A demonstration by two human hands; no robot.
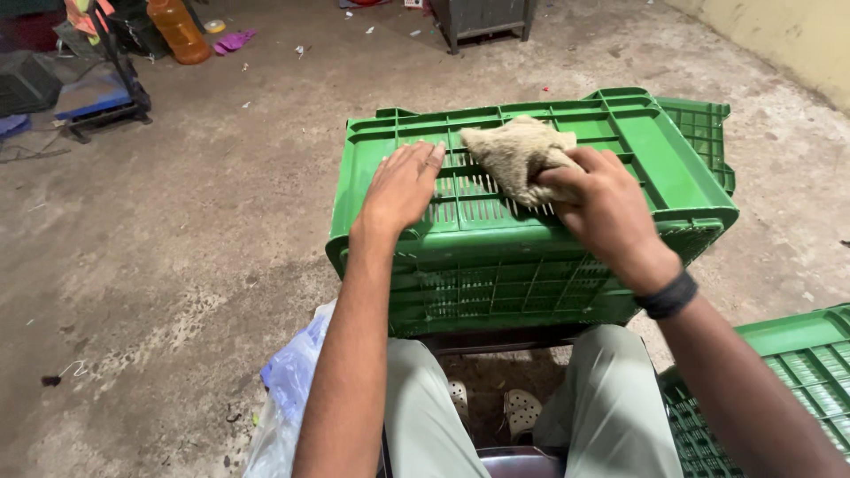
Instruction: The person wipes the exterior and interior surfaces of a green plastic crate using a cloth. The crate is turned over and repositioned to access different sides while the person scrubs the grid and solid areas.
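1. Far left, a blue scale (88,93) sits on the gray floor (177,230). An orange bottle (179,29) stands near it.
2. A clear plastic bag (288,398) lies by the person's left leg.
3. The left hand (403,188) lies flat on the upside-down green crate (496,265). Its fingers are straight and close together, holding nothing.
4. A tan cloth (513,152) sits on top of the crate, between the two hands.
5. The right hand (602,208) has its fingers squeezed tight on the cloth. A black band (668,296) is on that wrist.
6. Another green crate (788,372) is at the far right.
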